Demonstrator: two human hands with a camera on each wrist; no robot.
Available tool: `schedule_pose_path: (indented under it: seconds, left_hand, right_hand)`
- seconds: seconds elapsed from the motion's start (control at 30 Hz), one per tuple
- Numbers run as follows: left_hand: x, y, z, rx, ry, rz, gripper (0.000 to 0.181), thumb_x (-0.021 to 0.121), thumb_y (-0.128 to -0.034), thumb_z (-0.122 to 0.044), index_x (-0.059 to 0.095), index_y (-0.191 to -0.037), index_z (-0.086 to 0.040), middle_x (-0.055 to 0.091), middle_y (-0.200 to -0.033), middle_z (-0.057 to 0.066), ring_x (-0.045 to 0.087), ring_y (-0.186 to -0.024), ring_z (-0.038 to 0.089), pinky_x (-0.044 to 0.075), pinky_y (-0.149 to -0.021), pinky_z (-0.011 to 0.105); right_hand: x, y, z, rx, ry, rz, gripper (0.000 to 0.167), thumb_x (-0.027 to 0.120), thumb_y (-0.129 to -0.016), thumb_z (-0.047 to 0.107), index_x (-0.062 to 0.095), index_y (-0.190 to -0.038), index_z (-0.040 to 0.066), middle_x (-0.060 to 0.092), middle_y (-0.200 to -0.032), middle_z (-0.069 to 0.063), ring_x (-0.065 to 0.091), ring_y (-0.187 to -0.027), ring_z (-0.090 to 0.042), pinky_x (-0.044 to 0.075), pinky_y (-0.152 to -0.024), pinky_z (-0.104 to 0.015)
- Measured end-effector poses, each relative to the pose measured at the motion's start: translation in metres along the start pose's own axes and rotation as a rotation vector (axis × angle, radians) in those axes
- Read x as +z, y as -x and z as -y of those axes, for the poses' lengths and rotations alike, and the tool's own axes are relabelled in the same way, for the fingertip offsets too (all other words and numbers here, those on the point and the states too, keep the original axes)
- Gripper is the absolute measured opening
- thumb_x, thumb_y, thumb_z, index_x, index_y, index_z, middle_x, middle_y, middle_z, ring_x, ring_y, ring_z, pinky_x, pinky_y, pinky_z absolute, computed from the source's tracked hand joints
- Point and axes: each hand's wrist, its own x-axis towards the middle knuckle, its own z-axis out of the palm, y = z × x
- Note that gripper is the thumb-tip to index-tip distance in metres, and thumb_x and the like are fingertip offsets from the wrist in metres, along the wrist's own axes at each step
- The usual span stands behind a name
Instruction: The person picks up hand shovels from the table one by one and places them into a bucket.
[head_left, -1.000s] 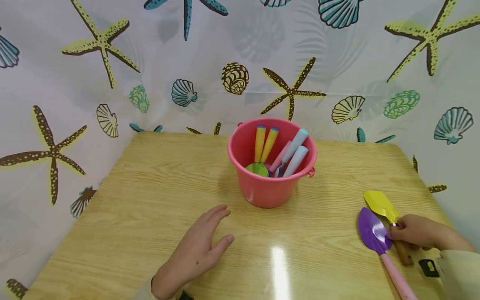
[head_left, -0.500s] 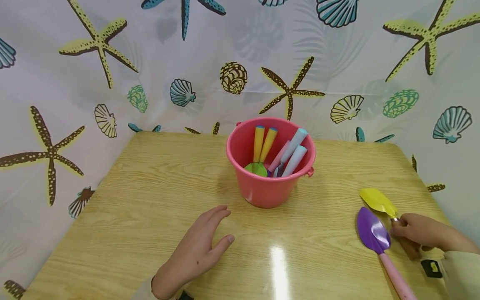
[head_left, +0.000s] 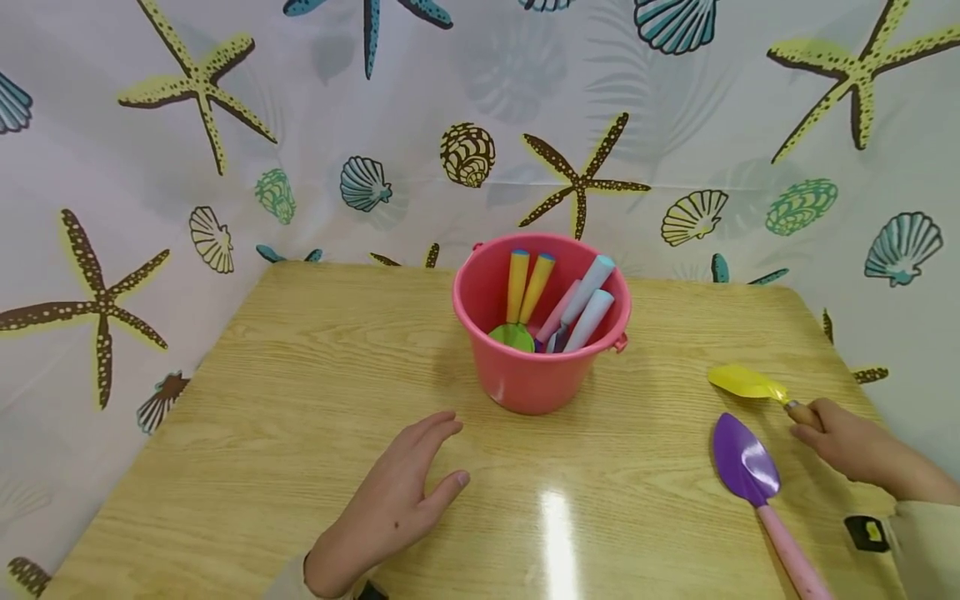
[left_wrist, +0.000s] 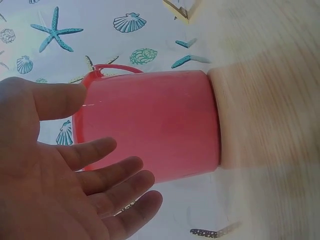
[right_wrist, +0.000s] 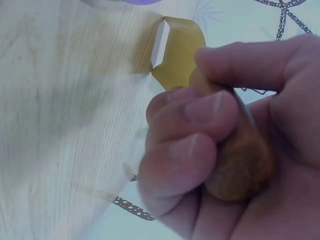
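Note:
At the right of the table my right hand (head_left: 855, 442) grips the brown wooden handle (right_wrist: 242, 170) of a small yellow trowel (head_left: 742, 382). The yellow blade points left towards the bucket; how far it is off the table is hard to tell. Just below it lies a purple trowel (head_left: 746, 460) with a pink handle, untouched. My left hand (head_left: 390, 492) is held with fingers extended and thumb apart, holding nothing. In front of it stands a pink bucket (head_left: 532, 387), which fills much of the left wrist view.
Inside the bucket lean several tools: two with yellow-orange handles (head_left: 534, 290), pale blue handles (head_left: 589, 321), a pink handle, and a green head at the bottom. The wooden table (head_left: 322, 367) ends at a shell-and-starfish cloth (head_left: 420, 125) behind and at both sides.
My right hand has moved up and away with the yellow trowel, and the blade has swung leftward, clear of the purple trowel. The left hand and bucket have stayed put.

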Motion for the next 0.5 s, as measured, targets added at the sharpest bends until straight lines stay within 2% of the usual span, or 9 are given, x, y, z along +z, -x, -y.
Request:
schedule_pose_path:
  seconds: [0.13, 0.2, 0.27, 0.37, 0.5]
  left_hand:
    - [0.0, 0.001, 0.001, -0.017, -0.001, 0.016, 0.05, 0.067, -0.0944, -0.028, 0.054, -0.139, -0.01, 0.047, -0.152, 0.003, 0.044, -0.141, 0.025, 0.042, -0.112, 0.051]
    - [0.001, 0.002, 0.001, -0.028, 0.001, 0.031, 0.05, 0.067, -0.0941, -0.029, 0.054, -0.139, -0.01, 0.047, -0.153, 0.003, 0.043, -0.142, 0.026, 0.041, -0.113, 0.051]
    - [0.001, 0.002, 0.001, -0.033, 0.001, 0.036, 0.051, 0.067, -0.0938, -0.029, 0.054, -0.139, -0.01, 0.046, -0.153, 0.004, 0.043, -0.142, 0.026, 0.041, -0.113, 0.051]
    - [0.0, 0.001, 0.0, -0.031, 0.002, 0.031, 0.052, 0.068, -0.0934, -0.029, 0.054, -0.139, -0.009, 0.044, -0.154, 0.005, 0.042, -0.143, 0.027, 0.04, -0.113, 0.052]
    - [-0.002, -0.001, -0.001, -0.044, 0.004, 0.028, 0.054, 0.067, -0.094, -0.031, 0.052, -0.142, -0.01, 0.042, -0.156, 0.004, 0.04, -0.144, 0.027, 0.039, -0.115, 0.052]
  right_hand:
    - [0.002, -0.001, 0.0, 0.011, -0.06, 0.014, 0.046, 0.037, -0.108, 0.03, 0.033, -0.128, -0.011, 0.046, -0.073, -0.004, 0.038, -0.049, -0.011, 0.039, -0.046, -0.027]
    - [0.001, -0.002, 0.001, -0.021, -0.008, -0.034, 0.049, 0.039, -0.108, 0.032, 0.037, -0.128, -0.013, 0.056, -0.077, -0.015, 0.051, -0.052, -0.02, 0.046, -0.049, -0.035]
    - [0.0, -0.003, 0.001, -0.045, 0.082, -0.102, 0.053, 0.041, -0.107, 0.032, 0.042, -0.127, -0.016, 0.063, -0.088, -0.03, 0.063, -0.066, -0.037, 0.052, -0.058, -0.046]
    - [-0.005, -0.003, 0.003, -0.049, 0.181, -0.194, 0.058, 0.043, -0.106, 0.034, 0.046, -0.126, -0.02, 0.06, -0.112, -0.043, 0.06, -0.095, -0.059, 0.05, -0.073, -0.059]
    - [-0.012, 0.001, 0.008, 0.007, 0.155, -0.237, 0.064, 0.04, -0.106, 0.04, 0.044, -0.128, -0.02, 0.056, -0.118, -0.045, 0.055, -0.101, -0.063, 0.049, -0.072, -0.061]
